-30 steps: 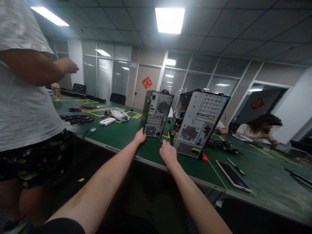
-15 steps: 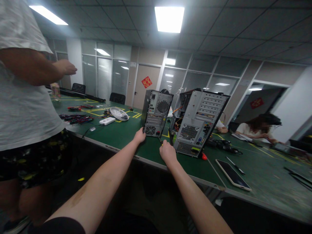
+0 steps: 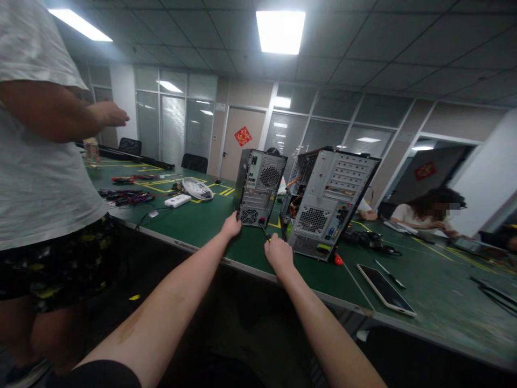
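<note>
Smaller computer tower (image 3: pixel 262 186) upright on green counter (image 3: pixel 194 223), rear panel facing camera. Right hand (image 3: pixel 279 252) closed around screwdriver (image 3: pixel 267 235), tip at tower's bottom edge. Left hand (image 3: pixel 231 226) against tower's lower left corner; finger closure unclear. Smartphone (image 3: pixel 385 289) near counter edge, right. Larger computer tower (image 3: pixel 329 202) just right of smaller one. Farther left, white basket (image 3: pixel 197 188), tilted.
</note>
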The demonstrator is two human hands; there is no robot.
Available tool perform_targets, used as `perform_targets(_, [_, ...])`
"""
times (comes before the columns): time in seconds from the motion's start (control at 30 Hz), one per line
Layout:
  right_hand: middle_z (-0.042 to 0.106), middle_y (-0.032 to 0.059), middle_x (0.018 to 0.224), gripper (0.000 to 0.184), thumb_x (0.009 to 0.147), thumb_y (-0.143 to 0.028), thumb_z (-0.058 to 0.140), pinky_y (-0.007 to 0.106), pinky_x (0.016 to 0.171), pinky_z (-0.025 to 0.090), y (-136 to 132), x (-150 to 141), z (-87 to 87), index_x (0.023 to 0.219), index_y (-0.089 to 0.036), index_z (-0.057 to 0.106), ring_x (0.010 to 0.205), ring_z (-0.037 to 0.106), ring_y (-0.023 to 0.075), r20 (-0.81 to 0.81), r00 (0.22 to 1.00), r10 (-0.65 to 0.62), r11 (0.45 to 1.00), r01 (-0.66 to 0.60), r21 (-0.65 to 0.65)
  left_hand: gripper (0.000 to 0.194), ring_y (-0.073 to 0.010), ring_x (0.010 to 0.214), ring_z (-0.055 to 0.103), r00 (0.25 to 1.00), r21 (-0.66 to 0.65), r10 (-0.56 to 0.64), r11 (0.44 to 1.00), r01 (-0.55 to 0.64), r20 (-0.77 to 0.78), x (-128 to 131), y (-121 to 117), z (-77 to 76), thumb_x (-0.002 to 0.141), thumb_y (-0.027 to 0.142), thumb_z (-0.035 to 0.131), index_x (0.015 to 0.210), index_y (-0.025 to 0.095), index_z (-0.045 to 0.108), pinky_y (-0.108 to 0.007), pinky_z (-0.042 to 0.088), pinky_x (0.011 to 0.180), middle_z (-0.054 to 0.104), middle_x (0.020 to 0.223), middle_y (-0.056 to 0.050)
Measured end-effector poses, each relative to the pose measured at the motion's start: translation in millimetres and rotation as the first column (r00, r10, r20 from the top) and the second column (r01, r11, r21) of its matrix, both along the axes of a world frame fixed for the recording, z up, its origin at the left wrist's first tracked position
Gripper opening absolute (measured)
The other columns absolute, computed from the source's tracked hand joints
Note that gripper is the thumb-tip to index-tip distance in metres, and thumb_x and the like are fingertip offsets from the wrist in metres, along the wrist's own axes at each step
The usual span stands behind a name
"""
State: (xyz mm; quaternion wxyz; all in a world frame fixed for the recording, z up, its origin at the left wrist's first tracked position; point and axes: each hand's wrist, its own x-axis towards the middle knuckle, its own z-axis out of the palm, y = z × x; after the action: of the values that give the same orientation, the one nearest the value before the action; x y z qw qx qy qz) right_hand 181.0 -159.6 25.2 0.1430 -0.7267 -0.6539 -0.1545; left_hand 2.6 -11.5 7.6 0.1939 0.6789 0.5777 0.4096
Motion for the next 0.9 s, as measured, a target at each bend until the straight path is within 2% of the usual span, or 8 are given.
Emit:
perform_targets(0.23, [0.070, 0.0142, 0.103, 0.022, 0.105, -0.030, 0.041, 0.031, 0.078, 0.052, -2.5, 0.9, 3.7, 0.109, -0.015, 0.057, 0.095, 0.073, 0.0245, -0.010, 1.000, -0.001, 1.000, 0.001, 0.013, 0.057, -0.0254, 0.135, 0.058, 1.000, -0.018, 0.000, 1.000, 0.000, 0.011, 0.5, -3.4, 2.4, 0.097, 0.018, 0.056, 0.153, 0.013, 0.046, -0.032, 0.042, 0.114, 0.061, 0.144, -0.016])
perform_targets(0.4, [0.057, 0.0155, 0.121, 0.023, 0.104, -0.030, 0.042, 0.028, 0.074, 0.051, -2.8, 0.0, 3.4, 0.119, -0.016, 0.053, 0.093, 0.072, 0.0213, -0.007, 1.000, -0.023, 0.999, 0.023, 0.028, 0.057, -0.0253, 0.133, 0.059, 1.000, -0.008, -0.008, 1.000, 0.008, 0.003, 0.4, -1.7, 1.3, 0.097, 0.018, 0.054, 0.153, 0.013, 0.045, -0.033, 0.043, 0.113, 0.062, 0.144, -0.015])
perform_targets(0.5, [0.050, 0.0156, 0.124, 0.026, 0.101, -0.025, 0.047, 0.028, 0.071, 0.050, -1.7, 0.2, 1.6, 0.125, -0.016, 0.047, 0.089, 0.072, 0.0206, -0.011, 1.000, -0.021, 0.998, 0.021, 0.057, 0.057, -0.0261, 0.133, 0.060, 1.000, -0.010, -0.004, 1.000, 0.004, 0.005, 0.5, -1.6, 1.7, 0.097, 0.018, 0.055, 0.153, 0.012, 0.045, -0.032, 0.043, 0.112, 0.061, 0.144, -0.017])
perform_targets(0.63, [0.048, 0.0143, 0.122, 0.029, 0.095, -0.017, 0.050, 0.028, 0.070, 0.049, 0.1, 1.2, -0.3, 0.123, -0.014, 0.045, 0.090, 0.071, 0.0205, -0.016, 1.000, 0.001, 0.999, 0.000, 0.053, 0.056, -0.0267, 0.133, 0.060, 1.000, -0.006, -0.006, 1.000, 0.006, 0.008, 0.9, -2.1, 2.1, 0.097, 0.017, 0.055, 0.152, 0.011, 0.046, -0.032, 0.044, 0.111, 0.061, 0.144, -0.018])
perform_targets(0.9, [0.050, 0.0128, 0.118, 0.021, 0.098, -0.015, 0.048, 0.026, 0.071, 0.047, -1.2, -0.5, 2.0, 0.119, -0.015, 0.049, 0.090, 0.069, 0.0191, 0.054, 0.996, 0.064, 0.996, -0.068, 0.066, 0.053, -0.0258, 0.129, 0.063, 1.000, 0.010, -0.007, 1.000, 0.007, 0.012, 0.6, 0.9, -0.8, 0.096, 0.019, 0.057, 0.148, 0.016, 0.051, -0.032, 0.046, 0.109, 0.065, 0.140, -0.015])
